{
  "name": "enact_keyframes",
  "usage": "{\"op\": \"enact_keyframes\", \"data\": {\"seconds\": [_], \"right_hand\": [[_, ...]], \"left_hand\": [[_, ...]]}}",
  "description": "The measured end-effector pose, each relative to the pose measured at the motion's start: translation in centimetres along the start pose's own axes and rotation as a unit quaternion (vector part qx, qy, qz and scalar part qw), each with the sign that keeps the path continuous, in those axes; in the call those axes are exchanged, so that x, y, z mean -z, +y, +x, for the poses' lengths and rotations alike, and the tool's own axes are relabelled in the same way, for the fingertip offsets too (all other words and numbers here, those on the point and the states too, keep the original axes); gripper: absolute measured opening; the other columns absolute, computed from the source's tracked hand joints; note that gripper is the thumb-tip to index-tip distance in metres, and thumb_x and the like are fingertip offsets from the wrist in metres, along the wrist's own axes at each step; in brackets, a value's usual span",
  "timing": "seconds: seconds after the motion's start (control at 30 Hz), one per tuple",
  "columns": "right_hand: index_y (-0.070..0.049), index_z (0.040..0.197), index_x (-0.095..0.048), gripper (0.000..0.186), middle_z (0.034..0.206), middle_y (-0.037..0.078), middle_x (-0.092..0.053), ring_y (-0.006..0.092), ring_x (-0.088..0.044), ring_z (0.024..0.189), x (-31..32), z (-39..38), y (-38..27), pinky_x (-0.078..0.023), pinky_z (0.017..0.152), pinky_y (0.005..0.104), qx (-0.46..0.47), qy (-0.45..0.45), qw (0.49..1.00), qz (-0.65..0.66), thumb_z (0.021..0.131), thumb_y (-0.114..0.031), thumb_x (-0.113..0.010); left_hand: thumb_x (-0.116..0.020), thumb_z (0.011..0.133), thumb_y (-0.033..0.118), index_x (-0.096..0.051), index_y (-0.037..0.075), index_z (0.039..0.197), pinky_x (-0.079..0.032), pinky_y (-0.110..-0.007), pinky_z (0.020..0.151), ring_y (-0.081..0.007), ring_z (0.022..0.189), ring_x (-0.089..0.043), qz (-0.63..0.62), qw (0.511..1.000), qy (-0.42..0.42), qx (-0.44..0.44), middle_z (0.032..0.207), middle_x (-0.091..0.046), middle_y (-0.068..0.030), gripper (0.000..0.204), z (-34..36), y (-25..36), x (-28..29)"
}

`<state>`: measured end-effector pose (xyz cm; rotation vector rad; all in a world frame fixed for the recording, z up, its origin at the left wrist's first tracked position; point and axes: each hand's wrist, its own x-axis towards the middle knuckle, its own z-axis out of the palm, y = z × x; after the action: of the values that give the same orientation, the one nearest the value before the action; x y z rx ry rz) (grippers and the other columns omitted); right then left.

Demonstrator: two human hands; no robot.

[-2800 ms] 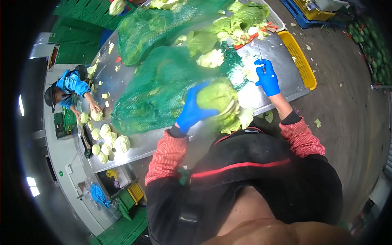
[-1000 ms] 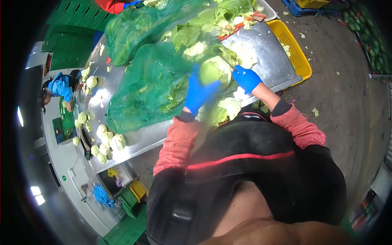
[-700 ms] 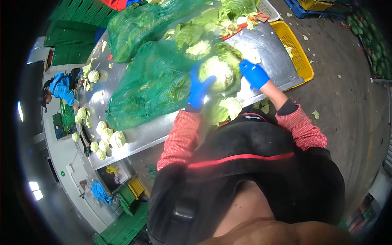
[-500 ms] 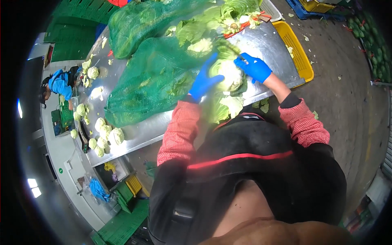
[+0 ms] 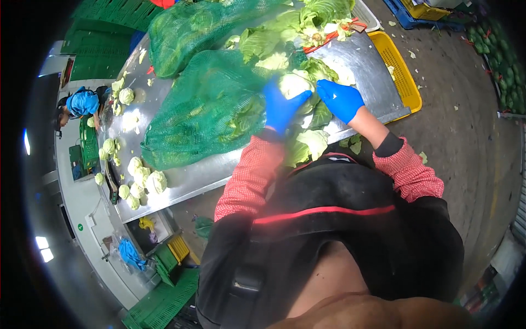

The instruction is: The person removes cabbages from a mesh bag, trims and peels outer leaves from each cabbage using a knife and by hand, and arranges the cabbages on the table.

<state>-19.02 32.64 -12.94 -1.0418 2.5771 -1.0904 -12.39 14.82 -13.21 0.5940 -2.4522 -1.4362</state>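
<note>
My left hand [image 5: 284, 107], in a blue glove and blurred, grips a pale green cabbage [image 5: 296, 82] from its near left side, thumb across it. My right hand [image 5: 338, 100], also gloved, is closed at the cabbage's right side, around the knife seen in earlier frames, now mostly hidden. Loose outer leaves [image 5: 312, 142] lie at the table's near edge below my hands. A large green mesh bag [image 5: 197, 109] with leafy contents lies just left of them on the steel table [image 5: 186, 192].
Several cabbages [image 5: 156, 182] sit near the table's left end. A co-worker in blue [image 5: 82, 103] bends beyond them; a red sleeve [image 5: 163, 3] shows at the top. A yellow basket [image 5: 392, 57] borders the table's right. More mesh bags, crates [image 5: 416, 16] and piled green produce [image 5: 490, 60] surround it.
Since the oldest frame my right hand has moved left to the cabbage and my left hand has gone up and right with it. The co-worker in blue has shifted; a red sleeve has appeared.
</note>
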Motion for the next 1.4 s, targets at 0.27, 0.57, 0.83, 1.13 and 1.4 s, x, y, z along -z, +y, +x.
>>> {"op": "enact_keyframes", "data": {"seconds": [0.27, 0.57, 0.83, 1.13, 1.4], "right_hand": [[-0.012, 0.097, -0.058, 0.023, 0.091, 0.017, -0.063, 0.0340, -0.062, 0.074, 0.0, 1.5, 0.1, -0.049, 0.064, 0.0420, -0.025, -0.053, 0.983, -0.174, 0.090, -0.028, -0.043], [-0.013, 0.127, -0.045, 0.063, 0.105, 0.020, -0.061, 0.0382, -0.059, 0.093, 1.7, 4.4, -0.9, -0.047, 0.080, 0.0429, -0.096, -0.024, 0.994, -0.053, 0.080, -0.054, -0.053], [-0.009, 0.104, -0.056, 0.029, 0.093, 0.016, -0.063, 0.0358, -0.060, 0.082, 0.3, 4.4, 4.6, -0.048, 0.071, 0.0437, -0.156, -0.006, 0.987, -0.047, 0.086, -0.032, -0.049], [-0.002, 0.128, -0.044, 0.081, 0.107, 0.022, -0.060, 0.0318, -0.061, 0.095, 0.8, 3.0, -0.2, -0.046, 0.085, 0.0381, -0.200, -0.024, 0.968, 0.150, 0.073, -0.059, -0.062], [-0.018, 0.136, -0.040, 0.068, 0.115, 0.015, -0.056, 0.0226, -0.056, 0.099, 2.5, 0.6, 6.6, -0.043, 0.087, 0.0327, -0.072, -0.069, 0.976, 0.191, 0.076, -0.037, -0.068]], "left_hand": [[-0.081, 0.059, 0.039, -0.028, 0.000, 0.136, -0.031, -0.042, 0.102, -0.0333, 0.120, -0.038, -0.041, 0.995, -0.083, -0.029, 0.128, -0.036, -0.0221, 0.101, 1.0, -2.1, 1.0], [-0.083, 0.059, 0.031, -0.020, 0.006, 0.141, -0.032, -0.039, 0.102, -0.0309, 0.121, -0.035, -0.073, 0.985, -0.113, -0.106, 0.130, -0.033, -0.0198, 0.107, -0.3, -0.8, 1.8], [-0.077, 0.068, 0.020, -0.022, 0.006, 0.140, -0.037, -0.040, 0.098, -0.0280, 0.117, -0.041, -0.204, 0.975, -0.080, -0.039, 0.129, -0.036, -0.0187, 0.092, -1.3, -2.7, 2.0], [-0.066, 0.081, 0.018, -0.026, 0.000, 0.135, -0.046, -0.031, 0.081, -0.0179, 0.094, -0.052, -0.174, 0.983, -0.003, -0.052, 0.113, -0.050, -0.0116, 0.069, -1.8, -1.2, -1.4], [-0.079, 0.063, 0.021, -0.047, 0.004, 0.121, -0.042, -0.033, 0.085, -0.0237, 0.098, -0.051, 0.094, 0.962, -0.146, -0.209, 0.110, -0.052, -0.0128, 0.069, 0.2, 3.3, 1.5]]}}
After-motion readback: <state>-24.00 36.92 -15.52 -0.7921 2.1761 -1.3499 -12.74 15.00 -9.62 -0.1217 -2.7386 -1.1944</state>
